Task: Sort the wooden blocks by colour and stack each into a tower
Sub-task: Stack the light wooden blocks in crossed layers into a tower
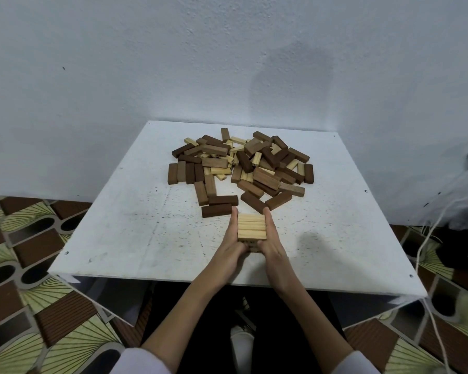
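A small tower of pale blocks (252,227) stands in the lower centre of the frame on the white counter (135,233). Its top layer shows about 4 light, straw-coloured blocks laid side by side, with at least 1 lower layer just visible beneath. The left hand (231,245) presses flat against the tower's left side and the right hand (272,242) against its right side, fingers straight and pointing up the frame, so both hands clamp the tower between them. Just above the fingertips lies the loose pile of blocks (241,168), dark brown, mid brown and pale mixed together; its nearest dark blocks almost touch the fingertips. Bare counter lies open to the left and right of the hands, and the near edge runs just below the wrists.
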